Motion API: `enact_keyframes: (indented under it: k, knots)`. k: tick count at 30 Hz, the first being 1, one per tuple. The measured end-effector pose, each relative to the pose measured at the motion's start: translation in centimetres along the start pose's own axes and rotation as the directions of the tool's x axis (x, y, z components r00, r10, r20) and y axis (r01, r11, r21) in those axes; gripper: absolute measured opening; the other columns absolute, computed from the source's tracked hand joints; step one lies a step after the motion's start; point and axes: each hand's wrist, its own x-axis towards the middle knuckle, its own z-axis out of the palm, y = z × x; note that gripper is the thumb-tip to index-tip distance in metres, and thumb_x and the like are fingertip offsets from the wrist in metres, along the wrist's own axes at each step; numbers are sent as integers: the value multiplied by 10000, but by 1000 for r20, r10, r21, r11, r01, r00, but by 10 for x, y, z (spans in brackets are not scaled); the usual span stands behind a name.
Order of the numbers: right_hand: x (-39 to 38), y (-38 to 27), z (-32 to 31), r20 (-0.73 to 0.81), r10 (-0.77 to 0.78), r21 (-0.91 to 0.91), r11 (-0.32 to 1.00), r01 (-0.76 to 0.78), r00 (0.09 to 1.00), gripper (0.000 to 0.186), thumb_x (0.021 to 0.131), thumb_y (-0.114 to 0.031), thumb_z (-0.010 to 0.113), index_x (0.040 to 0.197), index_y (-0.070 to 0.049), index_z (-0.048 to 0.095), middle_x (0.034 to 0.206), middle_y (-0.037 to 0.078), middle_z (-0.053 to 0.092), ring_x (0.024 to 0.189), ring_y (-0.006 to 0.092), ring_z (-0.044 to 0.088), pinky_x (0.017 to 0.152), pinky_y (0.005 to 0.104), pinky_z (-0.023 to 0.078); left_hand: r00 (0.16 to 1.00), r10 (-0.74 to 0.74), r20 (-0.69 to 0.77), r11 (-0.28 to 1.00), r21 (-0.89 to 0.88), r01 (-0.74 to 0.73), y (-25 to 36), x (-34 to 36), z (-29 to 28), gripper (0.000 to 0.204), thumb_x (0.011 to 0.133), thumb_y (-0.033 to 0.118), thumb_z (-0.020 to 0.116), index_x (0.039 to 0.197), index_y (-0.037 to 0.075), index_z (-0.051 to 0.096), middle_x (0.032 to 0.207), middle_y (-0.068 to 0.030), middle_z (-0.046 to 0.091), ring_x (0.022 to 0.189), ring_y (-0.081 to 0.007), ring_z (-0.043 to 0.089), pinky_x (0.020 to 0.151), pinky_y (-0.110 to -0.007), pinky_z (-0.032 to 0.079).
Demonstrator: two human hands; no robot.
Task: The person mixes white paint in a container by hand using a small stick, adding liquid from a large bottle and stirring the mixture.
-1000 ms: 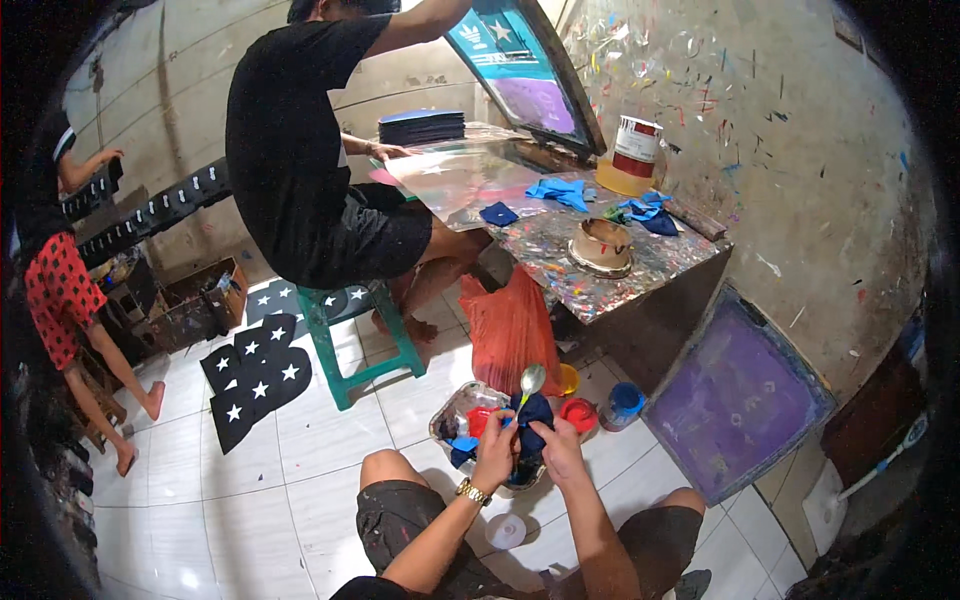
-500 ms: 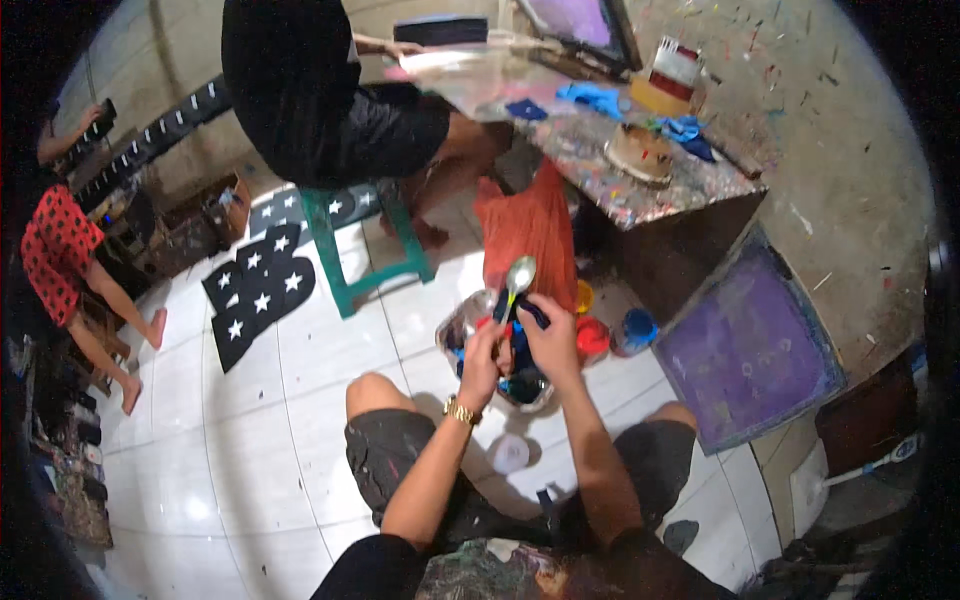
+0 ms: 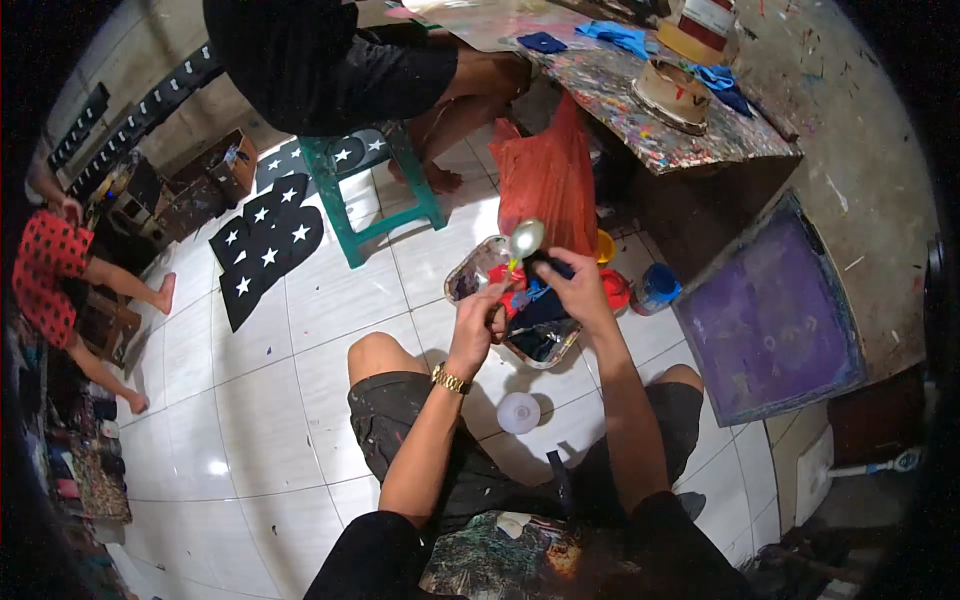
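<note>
In the head view, the left hand (image 3: 478,322) grips the handle of a spoon (image 3: 527,239) between its fingers, with the spoon's bowl raised above the far edge of a silver tray (image 3: 458,284). The right hand (image 3: 578,284) pinches a dark blue cloth (image 3: 541,308) over the tray's right edge (how much of the cloth rests inside, I cannot tell). Toward the tray's near corner, its inside is smeared dark. Just beyond its right edge stand a red cup (image 3: 616,291), a yellow cup (image 3: 606,248) and a blue-stained jar (image 3: 657,286), all on the tiled floor (image 3: 330,440). A red bag (image 3: 545,170) hangs by the table's left side, behind the tray. Nearer the person, a round white lid (image 3: 518,412) lies between the knees. On the paint-spattered table (image 3: 640,130), a brown tub (image 3: 672,97) sits near the front right corner, with blue rags (image 3: 612,38) farther back. A purple screen (image 3: 770,312) leans against the wall, right of the table.
</note>
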Motion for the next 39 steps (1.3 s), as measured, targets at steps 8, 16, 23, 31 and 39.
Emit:
enact_keyframes:
  k: [8, 16, 23, 31, 39]
  knots:
    - [-11, -27, 0, -74, 285, 747, 651, -136, 956, 378, 945, -270, 654, 1207, 2, 632, 1029, 23, 684, 881, 96, 631, 792, 242, 506, 816, 567, 115, 408, 821, -399, -18, -3, 0, 303, 1001, 199, 396, 892, 0, 596, 514, -122, 465, 464, -304, 476, 464, -406, 353]
    - [-29, -21, 9, -312, 174, 333, 941, -64, 934, 343, 948, -201, 645, 1217, 11, 642, 1129, 62, 659, 1014, 102, 590, 918, 242, 445, 771, 637, -11, 340, 902, -268, -11, 1, 38, 273, 986, 212, 471, 927, -16, 609, 675, -246, 580, 628, -409, 587, 552, -463, 410]
    - [-21, -25, -9, -412, -135, -81, 990, 112, 901, 242, 894, -123, 673, 1112, -19, 696, 1026, 88, 652, 925, 193, 617, 836, 301, 479, 886, 452, -102, 487, 860, -150, -14, -3, 36, 183, 953, 172, 540, 948, -8, 570, 685, -218, 601, 620, -383, 601, 557, -445, 427]
    - [-37, -21, -6, 39, -195, -398, 897, 194, 980, 306, 772, -17, 671, 1078, -16, 681, 988, 167, 616, 918, 343, 620, 821, 404, 500, 840, 542, -35, 468, 843, -266, -23, -4, 32, 168, 960, 155, 537, 961, -12, 558, 660, -209, 596, 576, -379, 599, 516, -426, 420]
    - [-47, -26, 9, 134, -309, -306, 891, 336, 942, 275, 762, -36, 698, 1035, -31, 670, 1002, 148, 637, 931, 328, 638, 812, 382, 506, 851, 524, -45, 483, 839, -252, -18, -9, 31, 162, 970, 141, 520, 970, -16, 560, 713, -212, 613, 621, -385, 611, 557, -439, 448]
